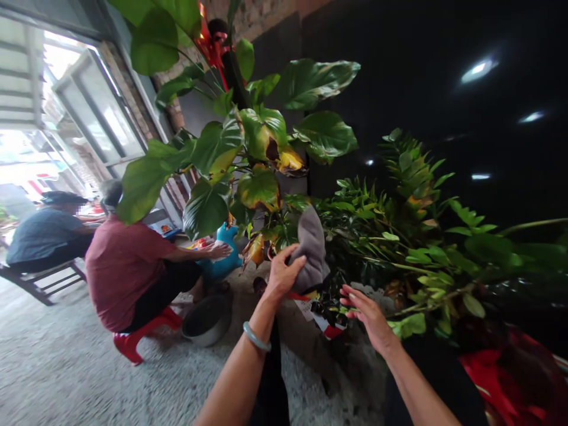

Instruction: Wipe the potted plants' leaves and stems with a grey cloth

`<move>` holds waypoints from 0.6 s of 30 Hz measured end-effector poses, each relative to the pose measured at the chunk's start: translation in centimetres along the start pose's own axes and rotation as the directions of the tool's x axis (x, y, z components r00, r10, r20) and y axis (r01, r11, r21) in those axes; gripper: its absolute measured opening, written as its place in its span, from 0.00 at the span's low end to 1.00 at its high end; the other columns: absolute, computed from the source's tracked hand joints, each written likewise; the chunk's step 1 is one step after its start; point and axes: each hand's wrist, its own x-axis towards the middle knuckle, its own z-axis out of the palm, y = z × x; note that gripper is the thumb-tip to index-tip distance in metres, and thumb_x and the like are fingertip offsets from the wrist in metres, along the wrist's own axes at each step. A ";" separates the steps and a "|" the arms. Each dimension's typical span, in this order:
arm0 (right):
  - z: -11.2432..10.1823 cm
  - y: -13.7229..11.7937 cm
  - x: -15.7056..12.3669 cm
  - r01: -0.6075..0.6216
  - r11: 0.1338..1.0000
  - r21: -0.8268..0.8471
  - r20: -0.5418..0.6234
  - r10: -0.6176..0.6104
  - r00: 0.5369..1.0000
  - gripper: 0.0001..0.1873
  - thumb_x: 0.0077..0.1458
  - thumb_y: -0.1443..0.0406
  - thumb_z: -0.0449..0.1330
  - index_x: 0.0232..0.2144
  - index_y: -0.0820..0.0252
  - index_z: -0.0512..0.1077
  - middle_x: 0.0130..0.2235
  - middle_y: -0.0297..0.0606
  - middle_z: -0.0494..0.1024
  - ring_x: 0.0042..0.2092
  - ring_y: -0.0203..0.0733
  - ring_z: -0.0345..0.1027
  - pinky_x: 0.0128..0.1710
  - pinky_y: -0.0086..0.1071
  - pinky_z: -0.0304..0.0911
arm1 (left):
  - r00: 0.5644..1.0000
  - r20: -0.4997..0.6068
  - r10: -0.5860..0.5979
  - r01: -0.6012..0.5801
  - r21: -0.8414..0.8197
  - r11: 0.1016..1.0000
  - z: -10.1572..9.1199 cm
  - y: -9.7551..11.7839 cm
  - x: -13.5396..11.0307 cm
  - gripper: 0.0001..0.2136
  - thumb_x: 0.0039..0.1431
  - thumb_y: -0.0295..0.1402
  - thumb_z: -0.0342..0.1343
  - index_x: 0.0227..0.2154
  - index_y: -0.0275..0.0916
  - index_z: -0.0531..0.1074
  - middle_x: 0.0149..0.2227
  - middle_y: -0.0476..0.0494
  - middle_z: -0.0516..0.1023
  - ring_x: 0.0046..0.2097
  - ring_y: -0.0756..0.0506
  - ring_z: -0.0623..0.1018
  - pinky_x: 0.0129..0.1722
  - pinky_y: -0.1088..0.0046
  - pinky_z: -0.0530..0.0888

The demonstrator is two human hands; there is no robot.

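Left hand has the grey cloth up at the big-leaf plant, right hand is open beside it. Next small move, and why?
Probably bring the right hand up under one of the large leaves to steady it. The left hand grips the grey cloth, raised against the foliage, while the right hand is open, holding nothing, just below. The leaves hang free on thin stems, so unsupported they would likely give under the cloth.

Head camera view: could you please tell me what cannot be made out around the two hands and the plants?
- Head view: the pot under the large-leaved plant is hidden by the grey cloth and the left hand.
- Right hand: leaves hide whatever its fingertips touch.
- Right side: the red thing is dark and blurred.
- Seated person in red shirt: the body hides the work in front.
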 end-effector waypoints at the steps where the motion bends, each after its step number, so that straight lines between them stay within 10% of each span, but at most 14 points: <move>1: 0.1 0.0 0.0 -0.002 1.000 0.000 0.006 0.002 1.000 0.26 0.30 0.47 0.69 0.34 0.52 0.81 0.42 0.44 0.82 0.44 0.57 0.73 0.33 0.39 0.65 | 0.995 0.061 -0.075 0.074 0.018 0.997 0.3 -1.2 -0.9 0.15 0.39 0.35 0.64 0.33 0.36 0.79 0.33 0.45 0.80 0.39 0.43 0.77 0.42 0.69 0.71; 6: -0.4 0.2 0.0 -0.010 1.000 -0.003 0.011 0.011 1.000 0.25 0.30 0.46 0.68 0.30 0.54 0.81 0.37 0.44 0.83 0.42 0.58 0.73 0.34 0.41 0.65 | 0.911 0.307 -0.274 0.309 -0.069 0.949 -0.3 -2.6 -3.4 0.18 0.34 0.38 0.66 0.32 0.35 0.79 0.29 0.46 0.78 0.32 0.45 0.75 0.33 0.72 0.69; 12: -0.9 0.6 0.4 0.019 1.000 0.006 -0.024 -0.019 1.000 0.26 0.32 0.45 0.67 0.31 0.54 0.81 0.39 0.46 0.82 0.42 0.56 0.73 0.34 0.42 0.65 | 0.991 0.002 -0.136 0.125 -0.407 0.905 -1.1 2.3 0.3 0.28 0.34 0.40 0.68 0.43 0.38 0.76 0.38 0.45 0.79 0.37 0.46 0.76 0.37 0.72 0.71; 18: -0.6 0.4 0.1 0.020 1.000 -0.010 -0.022 -0.020 1.000 0.25 0.32 0.46 0.67 0.32 0.53 0.81 0.38 0.43 0.83 0.41 0.55 0.73 0.33 0.40 0.64 | 0.904 0.219 -0.367 0.390 -0.076 0.917 1.1 -2.8 -2.7 0.15 0.30 0.41 0.66 0.18 0.34 0.75 0.17 0.52 0.69 0.22 0.52 0.66 0.23 0.76 0.62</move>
